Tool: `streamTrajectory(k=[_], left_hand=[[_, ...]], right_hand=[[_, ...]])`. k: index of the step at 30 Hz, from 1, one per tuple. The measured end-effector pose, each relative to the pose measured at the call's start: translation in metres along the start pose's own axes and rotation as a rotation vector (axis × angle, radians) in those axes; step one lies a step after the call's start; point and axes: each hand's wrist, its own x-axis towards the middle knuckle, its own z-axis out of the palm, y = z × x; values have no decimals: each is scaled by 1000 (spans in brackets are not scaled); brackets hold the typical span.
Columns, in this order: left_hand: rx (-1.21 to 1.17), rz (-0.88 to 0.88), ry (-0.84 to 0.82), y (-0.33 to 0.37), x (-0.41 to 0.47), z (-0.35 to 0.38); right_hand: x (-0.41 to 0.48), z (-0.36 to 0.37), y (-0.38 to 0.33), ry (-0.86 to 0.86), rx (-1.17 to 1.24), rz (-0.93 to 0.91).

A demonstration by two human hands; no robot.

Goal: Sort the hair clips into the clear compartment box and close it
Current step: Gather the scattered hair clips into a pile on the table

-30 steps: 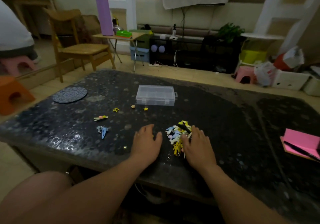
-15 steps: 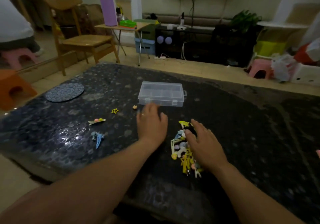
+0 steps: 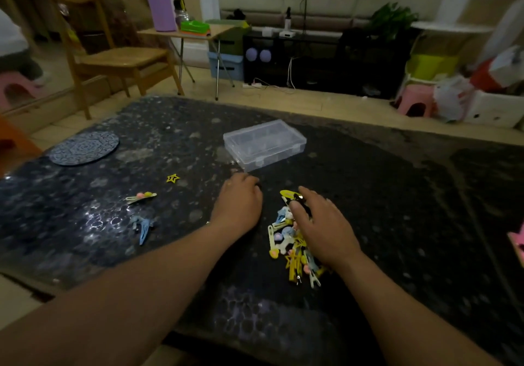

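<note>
Your left hand (image 3: 238, 204) is sitting on the dark surface (image 3: 397, 195) with its fingers curling under. They are hiding, so I cannot tell if its grip is holding anything. Your right hand (image 3: 323, 224) is resting with a loose grip, holding nothing and covering part of the pile of hair clips (image 3: 293, 248). The clear box (image 3: 265, 143) is sitting shut just past your left hand, not touching it.

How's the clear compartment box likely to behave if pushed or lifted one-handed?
The clear compartment box looks like thin rigid plastic with nothing visible inside: probably light and stiff. Flat and low on the glossy table, it would likely slide, not tip. Smooth walls may slip in a pinch; lid looks shut, latching unclear.
</note>
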Motion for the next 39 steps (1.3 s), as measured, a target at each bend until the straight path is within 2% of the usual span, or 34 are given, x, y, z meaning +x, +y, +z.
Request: streamTrajectory(k=[3,6,9,11,14,17,20,23,26,30,33,39], left_hand=[[-131,93,-108,33,-26,2],[-317,65,-219,45,-40,-2],[-411,40,-215,37,-48,-19],[-339,41,-143,23,-51,-40],[-157,37,88,-20,-50,-80],[53,-69,261,-81,-51,-114],[125,-281,251,-120,-53,-126],[68,-401,104,-136,-48,-119],[50,-327,-20,-141,-35,-109],[77,-204,-117,-128,-10,-99],[6,-100,-185,-113,-4,-90],[-171,97,-229,-36,-35,-53]], right_hand=[[2,1,0,-7,1,3],[2,1,-1,-24,-5,-3],[2,2,-1,-41,-38,-33],[3,2,-2,-58,-37,-43],[4,3,-4,-81,-32,-53],[5,4,-5,-81,-37,-42],[7,9,-8,-73,-26,-22],[10,20,-19,-72,-22,-43],[12,28,-21,-59,-26,-59],[11,29,-15,-36,-37,-46],[11,29,-15,-39,-47,-56],[11,23,-20,-77,-31,-36]])
